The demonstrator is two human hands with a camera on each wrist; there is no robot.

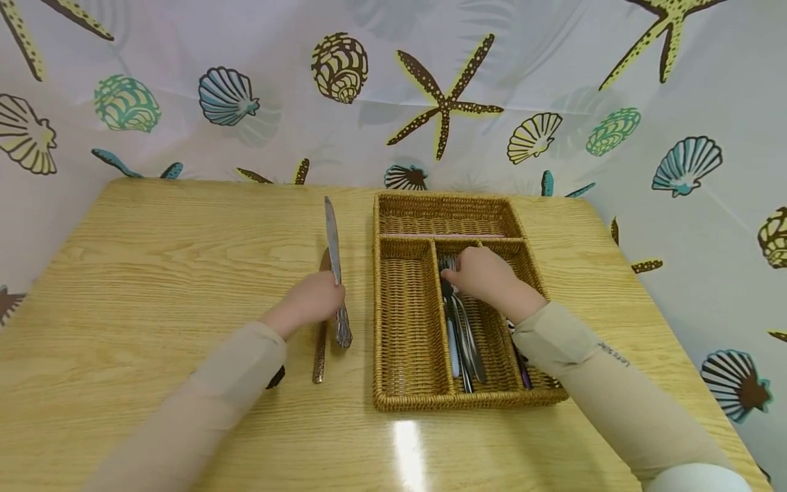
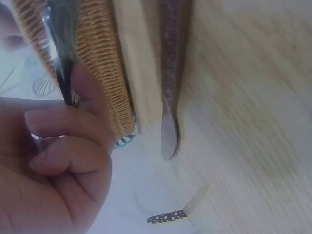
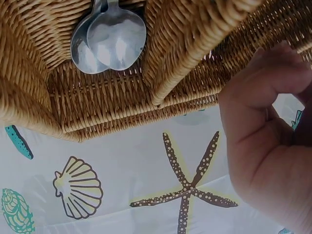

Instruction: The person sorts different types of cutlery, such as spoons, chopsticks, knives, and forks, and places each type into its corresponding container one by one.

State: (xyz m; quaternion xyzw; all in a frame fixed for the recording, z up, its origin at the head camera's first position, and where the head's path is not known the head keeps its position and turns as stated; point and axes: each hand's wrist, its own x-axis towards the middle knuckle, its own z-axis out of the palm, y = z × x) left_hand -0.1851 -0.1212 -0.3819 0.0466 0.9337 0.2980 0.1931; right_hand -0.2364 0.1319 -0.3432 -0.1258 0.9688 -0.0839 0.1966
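Observation:
My left hand [image 1: 313, 297] grips a silver table knife [image 1: 333, 232] by its handle, the blade pointing away toward the back. Below that hand a second knife [image 1: 319, 352] with a patterned handle lies on the table; the left wrist view shows its rounded blade [image 2: 169, 136]. My right hand [image 1: 488, 277] reaches into the middle compartment of a wicker cutlery tray [image 1: 406, 404], fingers bent down beside the tines of some forks [image 1: 447, 263]. Several handles [image 1: 470, 342] lie there lengthwise. Whether the right fingers hold a fork I cannot tell.
Two spoons [image 3: 117, 36] lie in the tray's right compartment, partly under my right forearm. The tray's left compartment [image 1: 402, 321] and back compartment [image 1: 443, 222] show bare wicker. A shell-patterned cloth [image 1: 277, 150] hangs behind the wooden table [image 1: 154, 273].

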